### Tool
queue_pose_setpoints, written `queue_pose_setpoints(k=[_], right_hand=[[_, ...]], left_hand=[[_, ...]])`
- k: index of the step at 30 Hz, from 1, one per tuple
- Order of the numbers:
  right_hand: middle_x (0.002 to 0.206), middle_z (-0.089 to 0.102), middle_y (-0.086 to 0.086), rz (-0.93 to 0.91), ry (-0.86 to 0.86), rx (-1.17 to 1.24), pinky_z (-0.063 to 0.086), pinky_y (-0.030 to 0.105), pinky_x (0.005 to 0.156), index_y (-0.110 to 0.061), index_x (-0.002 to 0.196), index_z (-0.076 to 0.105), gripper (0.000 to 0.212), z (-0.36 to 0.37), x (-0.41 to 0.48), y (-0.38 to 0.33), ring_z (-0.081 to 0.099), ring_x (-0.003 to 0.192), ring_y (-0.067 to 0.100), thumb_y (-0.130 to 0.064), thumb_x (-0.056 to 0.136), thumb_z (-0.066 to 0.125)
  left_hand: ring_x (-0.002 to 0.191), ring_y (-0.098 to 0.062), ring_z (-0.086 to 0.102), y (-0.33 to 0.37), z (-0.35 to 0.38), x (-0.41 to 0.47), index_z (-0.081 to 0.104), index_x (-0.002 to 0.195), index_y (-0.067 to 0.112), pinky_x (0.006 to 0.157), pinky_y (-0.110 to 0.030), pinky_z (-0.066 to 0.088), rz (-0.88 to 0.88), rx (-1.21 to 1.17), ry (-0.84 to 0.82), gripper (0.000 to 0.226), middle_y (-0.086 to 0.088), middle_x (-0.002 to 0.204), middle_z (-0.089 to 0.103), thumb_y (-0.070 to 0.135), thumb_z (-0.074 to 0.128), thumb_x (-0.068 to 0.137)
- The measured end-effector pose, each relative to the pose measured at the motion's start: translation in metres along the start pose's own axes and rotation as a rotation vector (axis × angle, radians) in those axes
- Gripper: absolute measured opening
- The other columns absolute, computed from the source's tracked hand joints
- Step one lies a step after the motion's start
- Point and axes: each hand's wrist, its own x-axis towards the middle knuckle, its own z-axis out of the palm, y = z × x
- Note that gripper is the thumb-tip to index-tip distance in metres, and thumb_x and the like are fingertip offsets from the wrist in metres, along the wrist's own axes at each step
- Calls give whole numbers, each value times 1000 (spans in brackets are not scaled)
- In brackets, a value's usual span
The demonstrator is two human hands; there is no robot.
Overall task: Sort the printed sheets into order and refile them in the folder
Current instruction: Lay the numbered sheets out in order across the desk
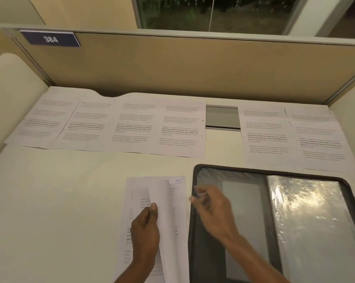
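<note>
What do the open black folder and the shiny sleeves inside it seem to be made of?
Open black folder: probably matte fabric or faux leather, judging by its dull rim. Shiny sleeves: likely clear plastic film; crinkled glare shows.

Cream desk (60,201) enclosed at the rear by a tan fabric partition (172,68) with a grey top rail. Blue number plate (50,39) reading 384 at its upper left. Grey hatch (222,117) set into the desk's rear. Dark window (213,11) beyond. Lighting warm, indoor.
</note>
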Motion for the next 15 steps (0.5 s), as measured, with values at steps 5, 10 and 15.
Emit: queue_pose_setpoints(k=[5, 10, 15], right_hand=[[104, 75, -12, 339, -169, 329, 64, 37, 86, -42, 127, 57, 46, 52, -40, -17, 74, 97, 12, -68, 90, 63], [132, 62, -22, 429, -97, 291, 59, 34, 99, -43, 137, 46, 83, 73, -60, -13, 65, 119, 7, -97, 74, 51], [121, 64, -31, 326, 10, 242, 62, 23, 74, -57, 150, 30, 64, 66, -68, -20, 70, 107, 3, -49, 98, 68]], left_hand=[[65, -23, 55, 0, -11, 3, 66, 75, -1, 68, -36, 44, -12, -74, -51, 55, -21, 73, 66, 46, 63, 103], [60, -23, 47, 2, -26, 3, 59, 70, 2, 61, -33, 41, 30, -20, -51, 55, -17, 63, 55, 46, 64, 103], [61, -16, 26, 8, -47, 5, 35, 67, 4, 65, -33, 24, 102, -23, -66, 60, -2, 61, 28, 43, 65, 103]])
